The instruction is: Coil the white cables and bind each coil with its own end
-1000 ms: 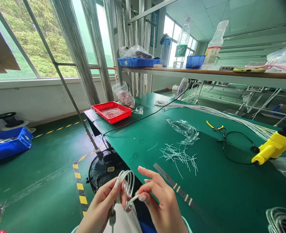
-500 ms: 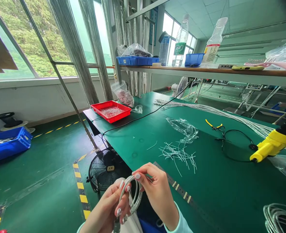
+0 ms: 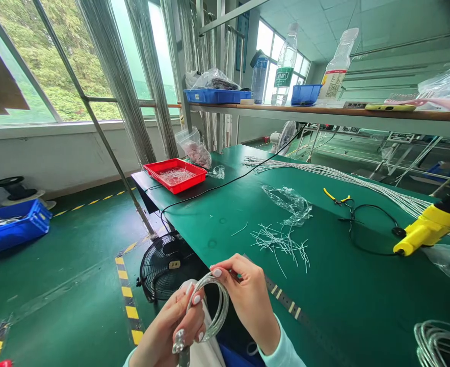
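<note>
A coiled silvery cable [image 3: 220, 318] hangs between my two hands, just off the table's front edge. My left hand [image 3: 182, 318] is closed round the coil's left side, with a cable end and a clear-looking plug sticking out below the fingers. At the top of the loop, my right hand [image 3: 245, 290] pinches the cable between thumb and fingers. Close by on the green table [image 3: 225, 204] lie a dark strip [image 3: 284, 300] with pale marks and a loose pile of short white wire ties [image 3: 280, 242].
A red tray [image 3: 175, 176] of white ties sits at the far left corner. To the right are yellow-handled pliers [image 3: 336, 198], a yellow heat gun [image 3: 431, 227] and another cable coil [image 3: 439, 344]. A black floor fan [image 3: 167, 267] stands left of the table. Long cables [image 3: 347, 176] run along the back.
The coil has turned slightly and its loops sit rounder and closer together. My left fingers have curled in more around it; my right hand has barely moved.
</note>
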Available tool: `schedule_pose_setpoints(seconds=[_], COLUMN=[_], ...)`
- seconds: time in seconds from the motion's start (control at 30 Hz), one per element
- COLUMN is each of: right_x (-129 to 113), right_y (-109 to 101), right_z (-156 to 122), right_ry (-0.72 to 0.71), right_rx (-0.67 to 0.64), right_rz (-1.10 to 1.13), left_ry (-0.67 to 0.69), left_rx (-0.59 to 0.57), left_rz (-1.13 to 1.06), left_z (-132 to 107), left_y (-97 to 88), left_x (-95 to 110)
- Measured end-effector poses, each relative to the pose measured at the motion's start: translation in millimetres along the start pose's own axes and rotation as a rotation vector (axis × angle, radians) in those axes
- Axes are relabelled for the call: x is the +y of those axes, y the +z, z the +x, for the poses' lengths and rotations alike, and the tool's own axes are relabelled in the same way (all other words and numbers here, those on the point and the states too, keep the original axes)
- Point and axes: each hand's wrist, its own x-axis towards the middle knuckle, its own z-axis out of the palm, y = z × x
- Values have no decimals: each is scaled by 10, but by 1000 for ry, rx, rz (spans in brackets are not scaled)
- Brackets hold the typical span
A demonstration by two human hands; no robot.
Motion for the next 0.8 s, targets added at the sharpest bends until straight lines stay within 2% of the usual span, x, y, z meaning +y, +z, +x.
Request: schedule_pose_setpoints(seconds=[0.2,0.3,0.37,0.43,0.53,0.63,0.7,0.8], right_x=[-2,21,80,187,413,645,748,757], right_y=[46,57,65,86,147,202,202,138], right_z=[-15,-32,-72,-155,-356,-570,-659,-673], right_ry=[-13,63,163,270,394,479,362,-85], right_rx=[28,21,-16,-87,-201,-192,-75,135], right_rz=[-29,5,58,144,241,158,-27,-388], left_ry=[-1,-34,-5,92,325,519,572,576], left_rx=[-144,-128,-103,-70,-12,27,79,211], left_rz=[-106,-155,-195,-258,-364,-437,-451,-327], left_z=[46,45,35,23,2,-25,-41,-39], left_y=[-22,-12,-23,-55,-126,-178,-192,-202], left_x=[-17,2,58,163,384,576,637,622])
